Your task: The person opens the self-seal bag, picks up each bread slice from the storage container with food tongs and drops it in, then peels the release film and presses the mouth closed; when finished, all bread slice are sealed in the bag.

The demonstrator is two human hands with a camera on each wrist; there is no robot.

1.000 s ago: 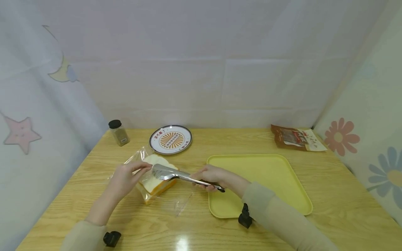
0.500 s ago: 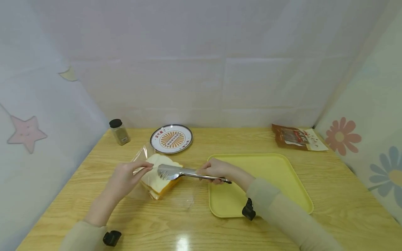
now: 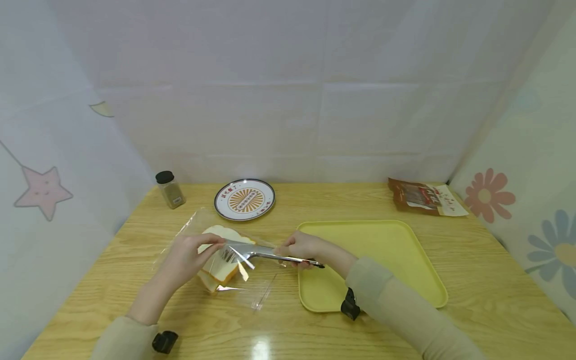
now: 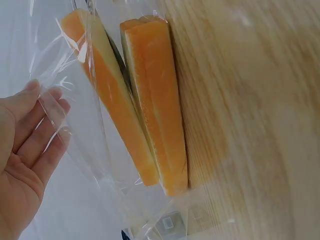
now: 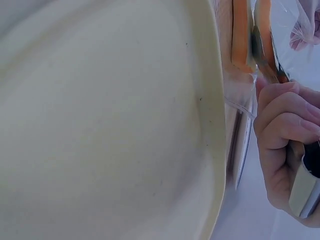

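My left hand point(image 3: 191, 257) pinches the edge of a clear plastic bag point(image 4: 75, 102) between thumb and fingers. Thick bread slices point(image 3: 227, 232) lie partly inside the bag, their orange crusts facing the left wrist camera. In my right hand point(image 3: 302, 248) I grip metal tongs point(image 3: 261, 252) by the handles. The tongs reach into the bag and grasp the top slice point(image 4: 112, 95), which tilts up from the rest of the stack point(image 4: 157, 100). One dark tong blade point(image 5: 256, 42) sits between that slice and the stack. The bag's film partly covers the tong ends.
A yellow tray point(image 3: 369, 275) lies to the right, under my right wrist. Behind the bread is a round printed plate point(image 3: 245, 200). A spice jar with a black lid point(image 3: 171, 190) stands back left, and a brown food packet point(image 3: 425, 199) lies back right.
The tongs shifted right, then back left with the top slice in them. The bag film has come up over the tong ends. My left hand kept its pinch and moved slightly right.
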